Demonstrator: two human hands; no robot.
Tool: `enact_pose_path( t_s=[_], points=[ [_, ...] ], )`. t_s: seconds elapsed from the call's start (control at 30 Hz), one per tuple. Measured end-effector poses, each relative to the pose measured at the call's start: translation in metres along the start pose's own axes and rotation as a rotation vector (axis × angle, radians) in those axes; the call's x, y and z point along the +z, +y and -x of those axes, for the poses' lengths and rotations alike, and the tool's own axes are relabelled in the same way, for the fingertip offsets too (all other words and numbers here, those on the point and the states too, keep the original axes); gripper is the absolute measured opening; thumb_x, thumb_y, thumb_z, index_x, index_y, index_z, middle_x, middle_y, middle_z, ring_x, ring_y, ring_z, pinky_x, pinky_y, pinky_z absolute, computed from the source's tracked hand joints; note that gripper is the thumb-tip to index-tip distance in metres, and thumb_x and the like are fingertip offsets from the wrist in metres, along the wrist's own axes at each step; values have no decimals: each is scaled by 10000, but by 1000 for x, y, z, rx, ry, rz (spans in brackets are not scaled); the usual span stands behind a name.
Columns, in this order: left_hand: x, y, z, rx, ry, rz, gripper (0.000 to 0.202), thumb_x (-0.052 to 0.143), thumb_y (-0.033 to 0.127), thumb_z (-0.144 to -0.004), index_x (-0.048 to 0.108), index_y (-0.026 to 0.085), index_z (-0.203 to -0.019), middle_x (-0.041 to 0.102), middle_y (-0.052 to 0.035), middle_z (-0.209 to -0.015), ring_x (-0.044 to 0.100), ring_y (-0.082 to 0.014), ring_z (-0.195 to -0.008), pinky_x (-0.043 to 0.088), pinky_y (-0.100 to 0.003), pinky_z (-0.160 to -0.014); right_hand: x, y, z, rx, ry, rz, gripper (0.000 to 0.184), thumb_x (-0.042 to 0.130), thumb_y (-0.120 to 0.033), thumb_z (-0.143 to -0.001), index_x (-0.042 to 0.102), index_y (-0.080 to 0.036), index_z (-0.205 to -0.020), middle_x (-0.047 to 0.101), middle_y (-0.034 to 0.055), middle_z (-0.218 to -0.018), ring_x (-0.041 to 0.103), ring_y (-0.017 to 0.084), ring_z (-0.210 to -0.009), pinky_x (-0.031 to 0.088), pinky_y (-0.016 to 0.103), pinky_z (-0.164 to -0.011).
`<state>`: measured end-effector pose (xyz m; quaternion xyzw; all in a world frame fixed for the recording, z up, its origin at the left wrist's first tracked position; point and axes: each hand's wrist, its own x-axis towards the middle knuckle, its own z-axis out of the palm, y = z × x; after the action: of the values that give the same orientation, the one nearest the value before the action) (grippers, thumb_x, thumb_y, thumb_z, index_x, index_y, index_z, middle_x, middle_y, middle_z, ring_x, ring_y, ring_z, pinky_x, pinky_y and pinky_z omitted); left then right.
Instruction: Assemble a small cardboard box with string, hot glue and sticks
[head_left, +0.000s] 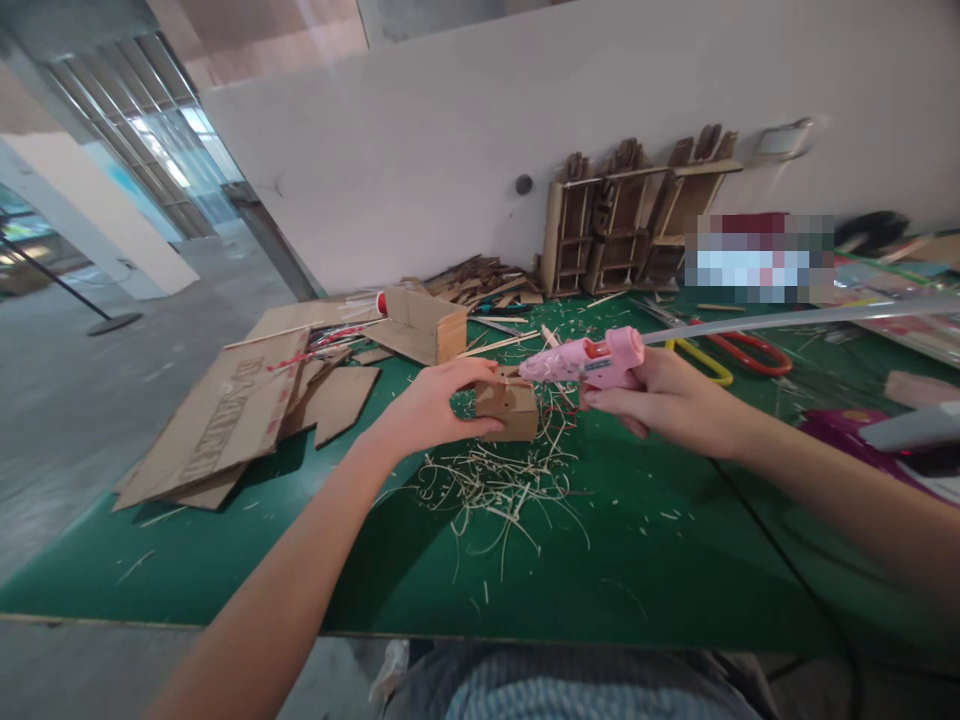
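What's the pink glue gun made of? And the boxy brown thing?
The pink glue gun: probably plastic, smooth, judging by its even colour and moulded shape. The boxy brown thing: likely cardboard with a dull finish, since it's flat-sided and tan.

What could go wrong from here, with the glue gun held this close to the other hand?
The pink glue gun in the right hand points toward the left hand, which grips the small cardboard piece; a slip might put hot glue on its fingers. Loose thin shavings lie beside the piece and could stick to stray glue. The black cord below the right forearm might snag.
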<state>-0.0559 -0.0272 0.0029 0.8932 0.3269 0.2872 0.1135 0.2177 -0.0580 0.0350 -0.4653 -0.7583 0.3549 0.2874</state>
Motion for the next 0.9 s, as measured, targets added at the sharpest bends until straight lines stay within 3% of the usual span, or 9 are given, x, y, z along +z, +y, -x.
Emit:
enact_pose_path(
  t_s=[0.7,0.9],
  points=[
    [0,1,1,-5,-2,19,404,746,372,-740,588,247,-1090,617,-68,-1274,592,-230,-1168,512,-424,-964,0,-1,0,26,-33,14,158,612,-322,-776,574,-209,-673,430,-41,-423,398,104,-384,297,263,-394],
    [0,1,2,-8,-1,16,405,743,357,-740,582,250,-1096,614,-72,-1278,589,-235,-1175,513,-425,-956,0,-3,-1,-56,-40,-17,174,599,-276,-771,542,-208,-622,402,-48,-436,372,94,-411,289,267,-434]
  ],
)
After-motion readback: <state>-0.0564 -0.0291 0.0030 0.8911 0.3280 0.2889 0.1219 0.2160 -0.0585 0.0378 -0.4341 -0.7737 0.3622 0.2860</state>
